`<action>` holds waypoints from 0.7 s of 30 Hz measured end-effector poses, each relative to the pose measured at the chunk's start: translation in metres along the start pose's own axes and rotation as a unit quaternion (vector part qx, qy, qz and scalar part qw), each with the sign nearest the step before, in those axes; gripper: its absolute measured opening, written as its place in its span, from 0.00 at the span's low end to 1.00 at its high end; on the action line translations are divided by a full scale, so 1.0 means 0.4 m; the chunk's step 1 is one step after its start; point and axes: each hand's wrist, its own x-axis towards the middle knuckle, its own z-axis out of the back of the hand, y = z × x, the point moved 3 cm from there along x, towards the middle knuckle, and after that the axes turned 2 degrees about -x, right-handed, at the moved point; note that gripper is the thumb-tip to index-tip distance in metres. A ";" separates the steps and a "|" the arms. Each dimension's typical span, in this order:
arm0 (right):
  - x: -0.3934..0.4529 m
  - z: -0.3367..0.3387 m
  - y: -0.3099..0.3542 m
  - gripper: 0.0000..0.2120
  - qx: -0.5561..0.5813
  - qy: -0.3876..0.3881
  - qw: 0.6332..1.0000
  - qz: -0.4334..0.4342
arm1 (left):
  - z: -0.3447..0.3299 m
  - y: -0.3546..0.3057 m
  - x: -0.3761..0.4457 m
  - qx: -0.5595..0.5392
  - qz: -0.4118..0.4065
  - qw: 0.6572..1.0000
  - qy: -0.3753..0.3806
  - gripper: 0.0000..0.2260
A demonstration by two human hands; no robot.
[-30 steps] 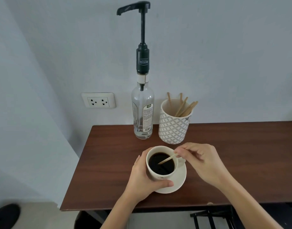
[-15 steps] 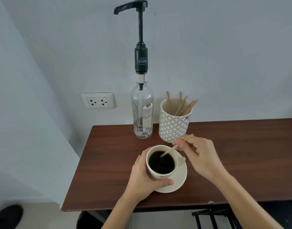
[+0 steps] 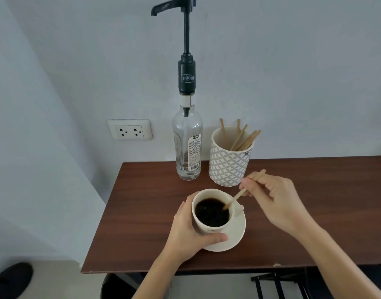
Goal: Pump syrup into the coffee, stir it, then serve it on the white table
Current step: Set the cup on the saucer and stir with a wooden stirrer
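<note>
A cream cup of black coffee (image 3: 211, 212) stands on a cream saucer (image 3: 232, 236) on the brown wooden table (image 3: 142, 212). My left hand (image 3: 189, 231) is wrapped around the cup's left side. My right hand (image 3: 273, 197) pinches a wooden stir stick (image 3: 239, 195) whose lower tip dips into the coffee at the cup's right edge. Behind the cup stands a clear glass syrup bottle (image 3: 187, 145) with a tall black pump (image 3: 186, 39), its plunger raised.
A patterned white holder (image 3: 228, 167) with several wooden stir sticks stands right of the bottle, close to my right hand. A wall socket (image 3: 130, 129) sits on the wall at left. A dark frame (image 3: 278, 283) shows below the table's front edge.
My right hand has risen and drawn back to the right, sweeping the stick's tip from the cup's left-middle to its right edge. My left hand stays on the cup.
</note>
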 end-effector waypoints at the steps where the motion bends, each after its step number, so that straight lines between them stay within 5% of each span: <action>1: -0.007 0.003 -0.001 0.13 0.006 0.018 1.000 -0.011 | 0.000 0.000 0.001 0.001 0.000 1.000 -0.002 0.42; 4: -0.023 -0.037 0.004 0.10 0.036 0.057 0.997 -0.028 | -0.001 0.002 0.002 0.002 0.002 1.000 -0.004 0.43; 10: 0.011 -0.025 0.004 0.09 -0.001 -0.012 1.000 -0.009 | 0.000 -0.002 -0.001 -0.003 -0.001 1.000 0.002 0.42; 15: -0.011 -0.030 0.007 0.10 0.033 0.058 0.997 -0.039 | 0.001 -0.001 0.000 0.000 0.005 1.000 -0.001 0.42; 21: 0.013 -0.019 0.007 0.09 -0.016 -0.012 1.000 -0.005 | 0.000 -0.003 -0.003 -0.005 0.002 1.000 0.002 0.42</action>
